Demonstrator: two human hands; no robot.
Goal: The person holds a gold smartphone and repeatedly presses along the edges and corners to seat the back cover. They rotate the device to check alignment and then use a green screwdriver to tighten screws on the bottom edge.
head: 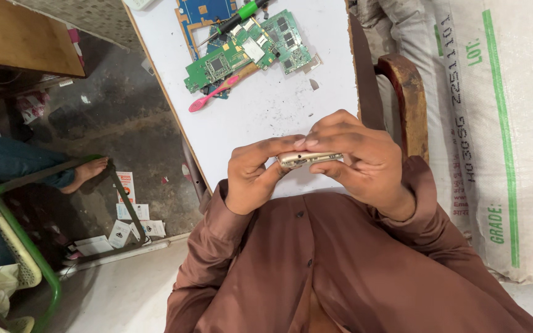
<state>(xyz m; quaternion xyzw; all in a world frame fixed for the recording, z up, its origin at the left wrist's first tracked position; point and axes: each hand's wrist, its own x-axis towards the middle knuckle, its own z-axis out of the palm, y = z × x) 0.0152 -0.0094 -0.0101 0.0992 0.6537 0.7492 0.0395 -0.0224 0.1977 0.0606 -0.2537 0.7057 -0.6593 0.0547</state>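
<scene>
While both hands meet over the near edge of the white table, a slim gold phone sits pinched between them, just in front of the brown shirt. Its long axis runs flat, nine o'clock to three o'clock, thin edge turned up toward the camera, one end tucked into each hand. Left hand is grasping the nine o'clock end, thumb pressed along the lower edge, fingers curled over the top. Right hand is clamped on the three o'clock end, fingers folded over the upper edge, fingertips meeting the left ones at the middle. Up at twelve o'clock on the table, well apart from the hands, lies a heap of green circuit boards with a pink toothbrush just beside them and a green-handled screwdriver across the top. Off at nine o'clock, another person's bare foot rests by a green chair frame. A white sack stands at three o'clock.
</scene>
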